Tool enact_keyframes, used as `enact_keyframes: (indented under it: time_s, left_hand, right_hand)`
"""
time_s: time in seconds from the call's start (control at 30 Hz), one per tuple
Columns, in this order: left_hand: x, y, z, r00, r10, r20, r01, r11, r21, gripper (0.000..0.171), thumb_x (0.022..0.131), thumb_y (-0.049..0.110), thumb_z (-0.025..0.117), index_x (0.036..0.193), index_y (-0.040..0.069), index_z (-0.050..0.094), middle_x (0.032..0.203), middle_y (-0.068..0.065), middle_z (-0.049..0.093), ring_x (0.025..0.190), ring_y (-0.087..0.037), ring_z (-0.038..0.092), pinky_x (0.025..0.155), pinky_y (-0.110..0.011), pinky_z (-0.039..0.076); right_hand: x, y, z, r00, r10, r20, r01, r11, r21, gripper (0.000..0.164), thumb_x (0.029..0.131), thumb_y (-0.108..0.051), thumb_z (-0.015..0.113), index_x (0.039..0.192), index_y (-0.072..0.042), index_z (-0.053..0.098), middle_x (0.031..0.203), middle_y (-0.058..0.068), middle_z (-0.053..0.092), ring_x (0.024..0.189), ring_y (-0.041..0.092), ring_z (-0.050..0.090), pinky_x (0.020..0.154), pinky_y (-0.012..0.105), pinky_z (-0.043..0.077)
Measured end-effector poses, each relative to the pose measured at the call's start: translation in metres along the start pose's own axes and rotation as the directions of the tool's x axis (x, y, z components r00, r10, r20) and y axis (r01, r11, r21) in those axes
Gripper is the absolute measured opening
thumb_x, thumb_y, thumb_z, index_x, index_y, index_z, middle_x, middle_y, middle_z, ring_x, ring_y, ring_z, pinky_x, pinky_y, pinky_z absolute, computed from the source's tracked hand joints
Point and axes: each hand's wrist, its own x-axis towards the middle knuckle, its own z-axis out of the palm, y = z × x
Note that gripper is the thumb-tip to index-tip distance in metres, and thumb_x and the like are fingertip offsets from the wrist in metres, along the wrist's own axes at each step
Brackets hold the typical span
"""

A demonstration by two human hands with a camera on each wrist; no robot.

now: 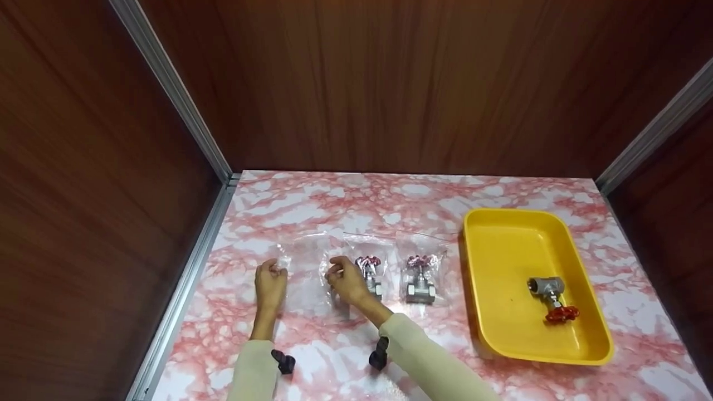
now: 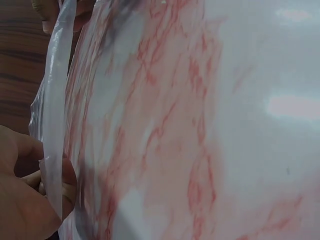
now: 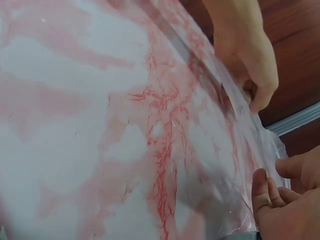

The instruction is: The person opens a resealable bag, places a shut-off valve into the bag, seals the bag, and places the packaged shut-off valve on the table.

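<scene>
Left of the yellow tray (image 1: 501,250), a clear bag (image 1: 305,281) is pinched by the left hand (image 1: 270,288); the right hand (image 1: 351,284), nearer the tray, bends its fingers at the bag's edge, grip impossible to tell; a red-wheeled valve (image 1: 551,294) lies inside the tray.

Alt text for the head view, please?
A person's left hand holds one edge of a clear plastic bag at a pink-and-white table, with the right hand at the bag's opposite edge. To the right lie two bagged red-handled valves, then a yellow tray holding another valve.
</scene>
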Motion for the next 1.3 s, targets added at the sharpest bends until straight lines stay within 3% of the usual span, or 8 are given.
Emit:
enact_keyframes:
  time_s: [0.23, 0.47, 0.73, 0.87, 1.03, 1.2, 1.3]
  left_hand:
    - [-0.004, 0.006, 0.006, 1.0, 0.022, -0.019, -0.023, 0.997, -0.067, 0.033, 0.095, 0.0, 0.063, 0.127, -0.01, 0.064, 0.101, -0.014, 0.058, 0.094, -0.024, 0.058, 0.086, -0.034, 0.048]
    - [-0.008, 0.015, 0.007, 1.0, 0.007, 0.029, -0.002, 0.986, -0.167, 0.023, 0.105, 0.011, 0.061, 0.123, -0.002, 0.059, 0.1, -0.006, 0.057, 0.087, -0.013, 0.056, 0.078, -0.024, 0.048]
    - [-0.014, 0.031, 0.017, 0.999, 0.046, 0.016, -0.041, 0.97, -0.241, 0.017, 0.104, 0.008, 0.061, 0.118, -0.002, 0.057, 0.105, -0.013, 0.064, 0.089, -0.013, 0.059, 0.075, -0.02, 0.05]
    - [-0.018, 0.039, 0.024, 0.995, 0.088, 0.035, -0.073, 0.948, -0.311, 0.015, 0.104, 0.003, 0.062, 0.117, -0.004, 0.057, 0.104, -0.015, 0.064, 0.088, -0.019, 0.063, 0.074, -0.021, 0.054]
    - [-0.022, 0.048, 0.033, 0.99, 0.135, 0.046, -0.108, 0.919, -0.38, 0.013, 0.104, 0.001, 0.062, 0.115, -0.004, 0.058, 0.102, -0.016, 0.065, 0.087, -0.032, 0.068, 0.073, -0.031, 0.059]
    - [-0.028, 0.057, 0.042, 0.984, 0.163, 0.078, -0.118, 0.906, -0.406, 0.011, 0.104, 0.001, 0.063, 0.114, -0.003, 0.059, 0.101, -0.017, 0.066, 0.087, -0.033, 0.068, 0.073, -0.029, 0.058]
    - [-0.033, 0.062, 0.048, 0.977, 0.176, 0.117, -0.112, 0.9, -0.422, 0.012, 0.104, 0.002, 0.063, 0.115, -0.002, 0.059, 0.104, -0.019, 0.067, 0.091, -0.036, 0.07, 0.076, -0.032, 0.06]
  right_hand:
    - [0.0, 0.0, -0.006, 1.0, 0.016, -0.002, -0.016, 0.999, 0.05, 0.038, 0.088, 0.017, 0.063, 0.126, 0.014, 0.059, 0.095, 0.023, 0.07, 0.074, 0.008, 0.056, 0.063, 0.012, 0.047]
    - [-0.005, -0.004, -0.02, 1.0, -0.004, 0.018, 0.004, 1.0, -0.001, 0.03, 0.087, 0.014, 0.064, 0.117, 0.012, 0.066, 0.092, 0.018, 0.07, 0.077, 0.009, 0.057, 0.064, 0.012, 0.046]
    - [-0.008, -0.006, -0.04, 0.999, -0.038, 0.019, 0.037, 0.998, 0.049, 0.022, 0.093, 0.008, 0.061, 0.113, 0.01, 0.069, 0.091, 0.017, 0.07, 0.073, 0.009, 0.059, 0.061, 0.016, 0.05]
    - [-0.01, -0.007, -0.051, 0.998, -0.062, -0.003, 0.062, 0.996, 0.063, 0.019, 0.095, 0.006, 0.064, 0.112, 0.01, 0.069, 0.091, 0.023, 0.071, 0.071, 0.011, 0.06, 0.059, 0.016, 0.049]
    - [-0.014, -0.009, -0.066, 0.998, -0.054, -0.026, 0.055, 0.998, 0.035, 0.016, 0.096, 0.003, 0.067, 0.112, 0.005, 0.07, 0.096, 0.02, 0.072, 0.073, 0.008, 0.059, 0.059, 0.017, 0.05]
    - [-0.019, -0.01, -0.082, 0.995, -0.078, -0.063, 0.076, 0.997, -0.033, 0.016, 0.097, -0.002, 0.069, 0.113, 0.001, 0.069, 0.1, 0.017, 0.073, 0.081, 0.01, 0.063, 0.063, 0.019, 0.054]
    - [-0.024, -0.01, -0.093, 0.992, -0.077, -0.096, 0.075, 0.997, -0.021, 0.016, 0.098, -0.003, 0.069, 0.113, 0.001, 0.07, 0.101, 0.018, 0.073, 0.081, 0.014, 0.065, 0.064, 0.021, 0.056]
